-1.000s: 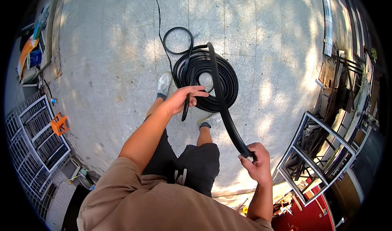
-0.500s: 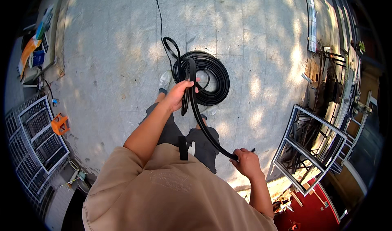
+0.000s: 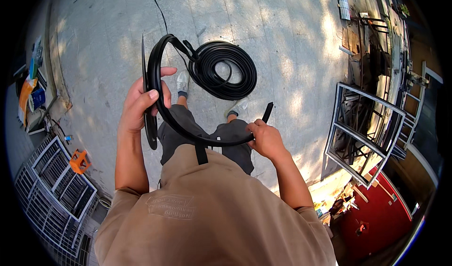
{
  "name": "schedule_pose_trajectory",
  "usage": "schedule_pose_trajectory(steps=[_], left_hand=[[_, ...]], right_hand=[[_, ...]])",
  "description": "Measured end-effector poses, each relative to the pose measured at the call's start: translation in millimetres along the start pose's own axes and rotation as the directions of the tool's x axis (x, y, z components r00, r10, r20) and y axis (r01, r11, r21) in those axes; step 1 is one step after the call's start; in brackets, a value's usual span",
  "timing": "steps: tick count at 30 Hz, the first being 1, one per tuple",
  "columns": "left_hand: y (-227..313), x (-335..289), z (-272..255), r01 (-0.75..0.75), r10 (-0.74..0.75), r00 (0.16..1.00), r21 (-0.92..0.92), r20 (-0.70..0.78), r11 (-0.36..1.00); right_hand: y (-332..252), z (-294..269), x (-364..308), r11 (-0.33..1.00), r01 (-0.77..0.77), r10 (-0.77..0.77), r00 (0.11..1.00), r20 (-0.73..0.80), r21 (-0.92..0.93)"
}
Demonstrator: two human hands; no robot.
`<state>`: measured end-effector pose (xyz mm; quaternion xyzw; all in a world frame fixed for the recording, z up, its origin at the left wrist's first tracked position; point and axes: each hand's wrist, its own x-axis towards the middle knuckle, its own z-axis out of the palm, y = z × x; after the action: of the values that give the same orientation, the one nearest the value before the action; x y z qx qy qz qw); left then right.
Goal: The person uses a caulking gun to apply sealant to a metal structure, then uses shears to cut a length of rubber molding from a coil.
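A black strip [image 3: 153, 71] is held up by both hands in a wide curve across the left and middle of the frame. By the left hand [image 3: 137, 105], left of centre, it is gripped between thumb and fingers, with the index finger stretched out to the right. Here the strip's long axis is run nearly up and down the frame. Above this hand it is arched over and led down to the right, to the upper left side of a black coil [image 3: 248, 73]. Below, it is swept along the bottom of the curve, left to right, to the right hand [image 3: 267, 140], by which it is held in closed fingers. Past that grip, the free end [image 3: 268, 111] is pointed up and slightly right.

A narrow black length [image 3: 150, 132], tapered at the top, is also held upright in the left hand, beside the strip.

The coil is laid flat on the grey floor [image 3: 292, 63], in the upper middle of the frame, its centre left open. It is flanked below and to the left by pale shoes [image 3: 182, 82]. A thin black cord [image 3: 160, 11] is trailed from the top edge toward the arch. An orange stool [image 3: 79, 161] is seen at left, and a metal frame [image 3: 360, 137] is propped at right.
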<state>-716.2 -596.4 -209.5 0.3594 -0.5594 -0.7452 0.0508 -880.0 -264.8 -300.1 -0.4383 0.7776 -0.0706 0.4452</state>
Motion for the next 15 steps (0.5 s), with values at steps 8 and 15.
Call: schedule_pose_trajectory(steps=[8, 15], left_hand=[[49, -43, 26, -0.048, 0.052, 0.950, -0.023, 0.308, 0.999], [53, -20, 99, -0.307, 0.069, 0.581, 0.140, 0.811, 0.941]], right_hand=[[-13, -11, -2, 0.997, 0.030, -0.026, 0.998, -0.057, 0.071], [10, -1, -24, 1.000, -0.025, 0.024, 0.991, -0.135, -0.008]])
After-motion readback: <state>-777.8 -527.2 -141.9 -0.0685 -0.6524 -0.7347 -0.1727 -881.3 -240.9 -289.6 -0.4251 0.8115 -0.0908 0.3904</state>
